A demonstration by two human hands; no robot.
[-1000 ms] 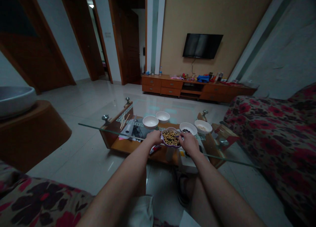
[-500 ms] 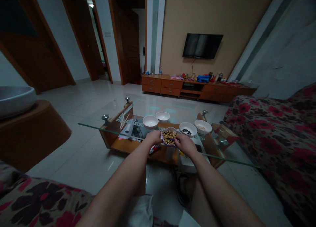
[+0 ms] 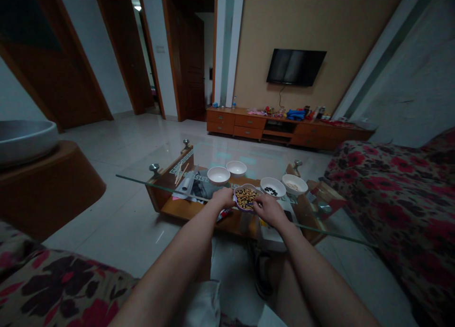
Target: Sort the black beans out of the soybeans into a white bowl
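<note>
My left hand (image 3: 223,197) grips the left rim of a purple scalloped bowl (image 3: 236,205) at the near edge of the glass table. Yellow and dark beans (image 3: 245,196) fill much of this bowl. My right hand (image 3: 266,208) is closed at the bowl's right side, its fingertips pinching a small purple spoon (image 3: 250,204) that dips among the beans; most of the spoon is hidden. Just beyond my right hand sits a white bowl with black beans (image 3: 270,191). To its right, another white bowl (image 3: 295,184) holds pale pieces. Two white bowls (image 3: 218,175) (image 3: 236,168) without visible contents stand farther left.
The glass tabletop (image 3: 142,179) has a see-through front edge above a wooden shelf with papers and chopsticks (image 3: 182,173). A white box (image 3: 272,234) lies below at right. Flowered sofas (image 3: 387,175) flank me. A TV cabinet (image 3: 249,123) stands by the far wall.
The whole view has shifted slightly, so things appear a little farther right. My left hand keeps hold of the bowl, and my right hand has moved slightly with the spoon in the beans.
</note>
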